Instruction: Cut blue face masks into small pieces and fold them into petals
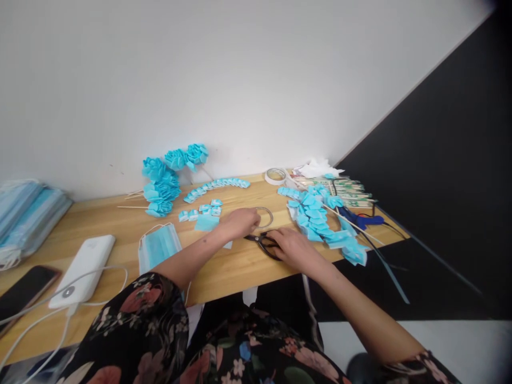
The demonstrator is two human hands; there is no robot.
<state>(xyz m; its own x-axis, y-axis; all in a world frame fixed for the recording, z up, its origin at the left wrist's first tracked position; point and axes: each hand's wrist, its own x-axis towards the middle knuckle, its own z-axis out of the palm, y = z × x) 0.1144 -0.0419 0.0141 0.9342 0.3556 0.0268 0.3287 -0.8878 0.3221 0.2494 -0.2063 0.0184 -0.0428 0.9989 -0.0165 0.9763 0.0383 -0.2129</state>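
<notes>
My right hand rests on the wooden table with its fingers closed around the handles of black scissors. My left hand lies just left of them, fingers curled over a small pale piece I cannot make out, beside a clear tape ring. A blue square piece and small folded blue pieces lie just left of that hand. A blue face mask lies near my left forearm.
Blue paper flowers on sticks lean at the wall. A pile of folded blue pieces, a tape roll, stick packets and a blue glue gun sit right. A power bank, phone and stacked masks lie left.
</notes>
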